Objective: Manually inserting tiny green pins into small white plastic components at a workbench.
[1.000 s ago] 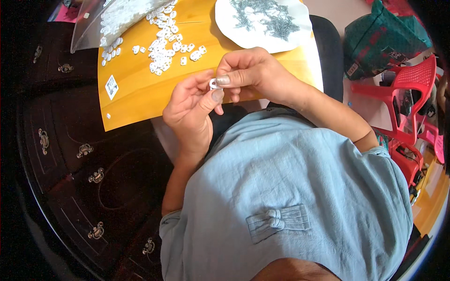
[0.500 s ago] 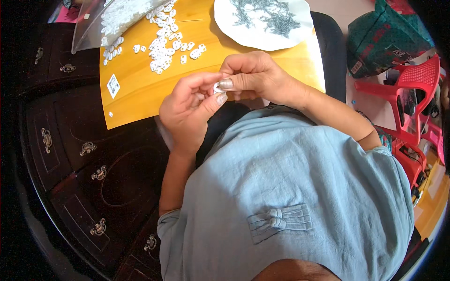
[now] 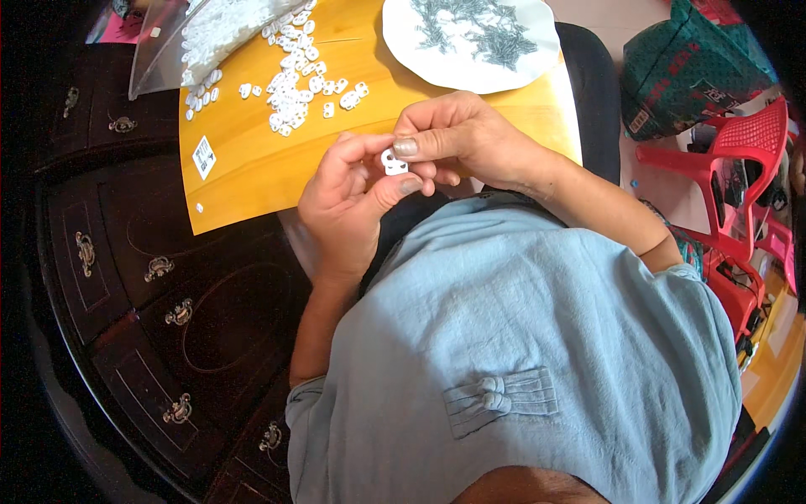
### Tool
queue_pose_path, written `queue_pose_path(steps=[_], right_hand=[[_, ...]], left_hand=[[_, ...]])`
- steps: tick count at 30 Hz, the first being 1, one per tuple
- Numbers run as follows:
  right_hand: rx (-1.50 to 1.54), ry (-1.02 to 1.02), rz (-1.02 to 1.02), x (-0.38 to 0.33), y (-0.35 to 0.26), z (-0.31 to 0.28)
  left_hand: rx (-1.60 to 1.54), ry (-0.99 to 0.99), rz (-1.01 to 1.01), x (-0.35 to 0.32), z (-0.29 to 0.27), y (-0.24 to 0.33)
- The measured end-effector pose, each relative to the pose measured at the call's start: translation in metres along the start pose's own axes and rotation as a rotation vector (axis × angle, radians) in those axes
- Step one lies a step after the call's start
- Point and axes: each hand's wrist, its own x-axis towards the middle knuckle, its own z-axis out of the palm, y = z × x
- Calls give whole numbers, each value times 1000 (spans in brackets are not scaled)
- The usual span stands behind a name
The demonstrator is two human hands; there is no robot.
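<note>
Left hand [image 3: 340, 202] and right hand [image 3: 483, 139], both grips pinched on one white piece [image 3: 395, 163], apparently unfinished; loose white pieces [image 3: 288, 107], far left on the counter [image 3: 260, 181], seemingly remain.

On my feed, table [image 3: 256, 172] shows smooth yellow top with wood-like grain. I see small white pieces [image 3: 290, 105] spread in loose heap toward far left, strays lying beside it. Clear plastic bag [image 3: 164, 55] lies across far left corner, reaching past left edge. Thin pale sliver [image 3: 340, 39] lies just right of heap. White plate [image 3: 453, 77] with wavy rim sits farther right. Near left edge I spot white label [image 3: 204, 157], tiny white bit [image 3: 200, 207] nearer corner.
</note>
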Motion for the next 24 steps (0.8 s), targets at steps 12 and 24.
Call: queue_pose_path(steps=[12,24], right_hand=[[100,-19,-14,-3,1,6],[113,27,8,1,2,2]], left_hand=[[17,32,251,2,5,-14],[-5,68,235,7,4,-25]])
